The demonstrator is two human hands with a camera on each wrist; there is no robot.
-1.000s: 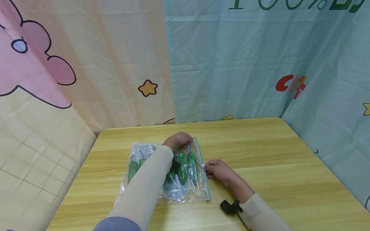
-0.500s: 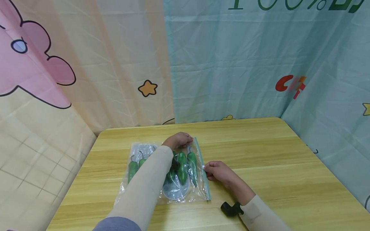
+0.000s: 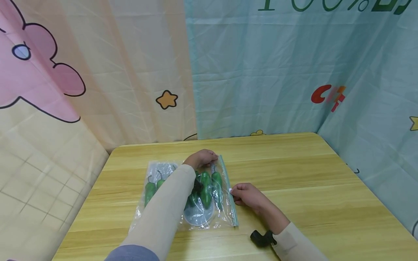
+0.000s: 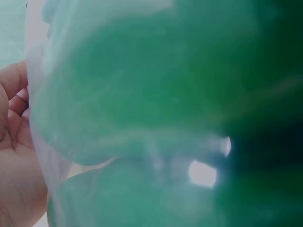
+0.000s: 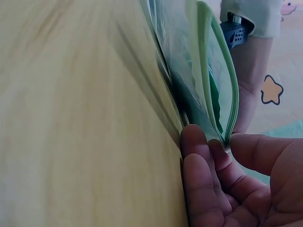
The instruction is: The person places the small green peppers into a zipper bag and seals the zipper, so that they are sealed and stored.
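Note:
A clear zip bag (image 3: 225, 217) lies flat on the table with its pale green zip strip (image 3: 233, 214) on the right. Inside are several green peppers (image 3: 205, 190) and a clear round dish (image 3: 198, 216). My left hand (image 3: 202, 158) pinches the bag's far corner by the strip; the bag partly hides this hand (image 4: 19, 142) in the left wrist view. Midway along the strip, my right hand (image 3: 249, 195) pinches the small white slider (image 3: 230, 190) between thumb and forefinger. The two sides of the strip (image 5: 229, 71) gape just beyond those fingers in the right wrist view.
The wooden table (image 3: 310, 181) reaches back to hanging printed curtains (image 3: 254, 72). A black camera mount (image 3: 261, 239) sits at my right wrist. My left sleeve (image 3: 169, 206) crosses over the bag and hides some of the peppers.
My right hand has slid slightly toward me along the zip strip, the slider between its fingers. The left hand and the bag stay where they were.

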